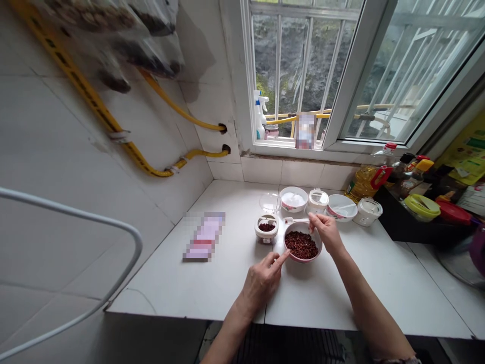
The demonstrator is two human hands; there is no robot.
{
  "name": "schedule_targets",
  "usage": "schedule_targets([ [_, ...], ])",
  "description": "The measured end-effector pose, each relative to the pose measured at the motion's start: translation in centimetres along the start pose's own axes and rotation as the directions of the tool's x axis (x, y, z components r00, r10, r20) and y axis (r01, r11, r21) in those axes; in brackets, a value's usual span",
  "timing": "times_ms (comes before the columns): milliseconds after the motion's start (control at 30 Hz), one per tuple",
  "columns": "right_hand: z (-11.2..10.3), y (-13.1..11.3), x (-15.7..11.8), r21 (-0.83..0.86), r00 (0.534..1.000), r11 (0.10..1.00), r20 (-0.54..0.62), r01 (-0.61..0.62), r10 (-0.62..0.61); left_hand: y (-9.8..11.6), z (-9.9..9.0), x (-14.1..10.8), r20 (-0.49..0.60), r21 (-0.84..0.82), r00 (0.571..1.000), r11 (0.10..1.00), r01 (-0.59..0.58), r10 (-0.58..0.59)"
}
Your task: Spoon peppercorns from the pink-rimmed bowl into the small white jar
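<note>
My right hand (325, 230) is closed on the handle of a small white spoon (293, 220). The spoon's head points left, above the far rim of a bowl (303, 259) with a pinkish outside. Dark red-brown bits that look like Sichuan peppercorns (301, 245) fill much of this bowl. My left hand (264, 279) rests at the bowl's near left side, its index finger stretched out to the rim and the other fingers bent. Just left of the bowl stands a seasoning jar (266, 236), its clear lid (270, 202) tipped back, with similar dark red bits inside.
Behind stand a bowl of white grains (294, 199), a lidded jar (317, 201), another bowl (341, 208) and another jar (367, 211). An oil bottle (369, 177) and condiments stand at right. A blurred-out flat item (204, 237) lies left. A grey bar (129, 235) crosses the left foreground.
</note>
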State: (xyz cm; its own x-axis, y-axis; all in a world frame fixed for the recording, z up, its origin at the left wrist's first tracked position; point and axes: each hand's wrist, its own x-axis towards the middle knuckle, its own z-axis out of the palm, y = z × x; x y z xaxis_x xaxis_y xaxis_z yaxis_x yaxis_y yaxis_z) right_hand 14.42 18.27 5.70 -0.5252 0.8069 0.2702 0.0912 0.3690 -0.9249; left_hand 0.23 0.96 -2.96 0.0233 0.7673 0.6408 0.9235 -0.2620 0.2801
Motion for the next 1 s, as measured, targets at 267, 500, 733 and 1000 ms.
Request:
schedule_targets([
  [267, 5.0, -1.6, -1.0, -0.526, 0.814, 0.643, 0.192, 0.557, -0.548, -0.1, 0.3, -0.2, 0.019, 0.019, 1.000, 1.000, 0.007, -0.007],
  [500, 0.1, -1.1, -0.5, -0.505, 0.916, 0.794, -0.019, 0.337, -0.401, 0.0, 0.1, -0.1, 0.036, 0.002, 0.999, 1.000, 0.018, -0.018],
  [733, -2.1, 1.4, -0.4, -0.518, 0.976, 0.827, 0.147, 0.217, -0.164, -0.1, 0.1, -0.1, 0.034, 0.014, 0.999, 1.000, 0.017, -0.018],
  [1000, -1.2, 1.3, -0.6, -0.469, 0.976, 0.857, 0.147, 0.213, -0.162, 0.0, 0.0, 0.0, 0.032, 0.009, 0.999, 1.000, 0.017, -0.017],
])
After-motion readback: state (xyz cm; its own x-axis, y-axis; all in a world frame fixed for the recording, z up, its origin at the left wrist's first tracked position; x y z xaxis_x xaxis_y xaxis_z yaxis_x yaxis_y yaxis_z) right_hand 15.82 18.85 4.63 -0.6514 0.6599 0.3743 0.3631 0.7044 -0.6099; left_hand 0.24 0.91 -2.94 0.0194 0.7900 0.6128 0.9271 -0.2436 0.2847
